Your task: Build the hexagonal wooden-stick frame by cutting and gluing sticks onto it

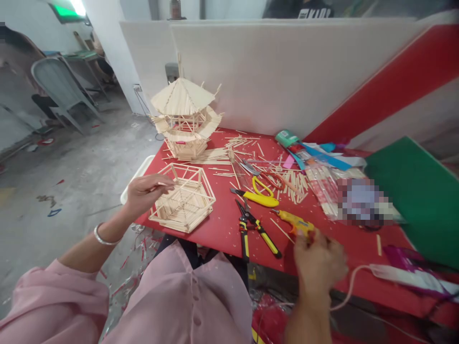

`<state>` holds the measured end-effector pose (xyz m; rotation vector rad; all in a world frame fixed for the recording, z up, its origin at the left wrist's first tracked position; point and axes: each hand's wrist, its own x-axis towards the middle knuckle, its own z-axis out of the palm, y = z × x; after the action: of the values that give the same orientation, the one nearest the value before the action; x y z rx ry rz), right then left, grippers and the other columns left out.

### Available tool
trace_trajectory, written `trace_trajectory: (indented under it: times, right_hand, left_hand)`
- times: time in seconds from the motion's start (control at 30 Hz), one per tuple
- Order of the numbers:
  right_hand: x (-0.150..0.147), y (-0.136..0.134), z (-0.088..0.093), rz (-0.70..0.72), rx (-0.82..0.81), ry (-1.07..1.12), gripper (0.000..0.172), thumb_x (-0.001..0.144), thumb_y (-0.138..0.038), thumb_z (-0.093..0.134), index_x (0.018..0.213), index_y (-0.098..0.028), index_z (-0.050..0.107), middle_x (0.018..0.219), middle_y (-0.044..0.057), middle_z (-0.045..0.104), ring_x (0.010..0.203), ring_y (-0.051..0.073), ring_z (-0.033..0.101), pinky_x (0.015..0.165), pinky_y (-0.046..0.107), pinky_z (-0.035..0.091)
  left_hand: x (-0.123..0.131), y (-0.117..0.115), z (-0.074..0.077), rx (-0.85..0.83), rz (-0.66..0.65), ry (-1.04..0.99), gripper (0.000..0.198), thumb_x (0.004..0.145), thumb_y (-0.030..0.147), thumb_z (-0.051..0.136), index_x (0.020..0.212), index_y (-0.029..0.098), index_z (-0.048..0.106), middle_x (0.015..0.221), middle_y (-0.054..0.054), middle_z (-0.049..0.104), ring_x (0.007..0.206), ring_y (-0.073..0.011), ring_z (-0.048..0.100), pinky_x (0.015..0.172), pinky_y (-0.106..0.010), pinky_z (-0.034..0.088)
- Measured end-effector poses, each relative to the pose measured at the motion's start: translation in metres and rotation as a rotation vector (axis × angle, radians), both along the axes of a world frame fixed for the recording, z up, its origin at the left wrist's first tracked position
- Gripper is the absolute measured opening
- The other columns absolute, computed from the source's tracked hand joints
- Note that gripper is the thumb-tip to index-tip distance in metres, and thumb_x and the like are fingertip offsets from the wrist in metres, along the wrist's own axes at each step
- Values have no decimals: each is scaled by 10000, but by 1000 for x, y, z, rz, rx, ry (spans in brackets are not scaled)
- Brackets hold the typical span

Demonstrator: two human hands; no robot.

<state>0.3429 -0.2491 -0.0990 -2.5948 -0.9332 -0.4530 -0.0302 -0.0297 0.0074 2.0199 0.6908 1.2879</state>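
Observation:
My left hand point(148, 192) is above the near-left rim of a hexagonal wooden-stick frame point(188, 227), thumb and fingertips pinched together. What is between them I cannot make out. The frame has a stick-lined base, upright posts and a top rim. At the right, my right hand point(320, 258), somewhat blurred, has its fingers closed about the handle end of a yellow glue gun point(296, 222), whose nozzle points left. Between my hands lie pliers point(251, 224) with yellow-black handles and a yellow utility knife point(261, 198).
Behind the frame stands a tiered stick pagoda point(182, 98). Loose sticks point(240, 142), scissors point(263, 177) and plastic-wrapped stick packs point(322, 184) cover the red table point(218, 234). A green board point(412, 191) leans at right; a white power strip point(405, 276) lies near the front edge.

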Motion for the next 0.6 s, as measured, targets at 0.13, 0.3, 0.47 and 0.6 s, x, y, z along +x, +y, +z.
trace_trajectory:
  times: [0.13,0.3,0.47,0.6]
  right_hand:
    - [-46,1,5,326,148,72,509,935,-494,413,1189,-124,652,1054,186,670,979,289,600,838,414,468]
    - [-89,9,5,493,139,253,453,948,-492,438,1169,-159,651,1079,134,672,1005,249,604,872,396,481]
    - [-94,24,17,531,119,263,430,933,-477,479,1182,-169,647,1113,130,668,1036,253,599,899,404,472]
    - [-73,57,34,565,-118,193,364,951,-278,421,1233,-160,620,1185,135,643,1099,254,570,941,380,432]
  left_hand:
    - [3,2,4,-132,39,-166,16,818,219,718,826,224,730,832,-45,761,645,-160,696,477,-266,555]
    - [2,-12,26,24,22,-133,87,813,141,714,819,224,739,810,-5,746,618,-116,650,458,-237,498]
    - [21,-58,48,133,-39,-5,201,784,67,706,874,244,736,773,9,727,685,-148,653,531,-278,492]
    - [61,-96,41,97,-241,-67,188,777,97,714,905,234,726,688,-7,709,631,-154,619,604,-311,510]
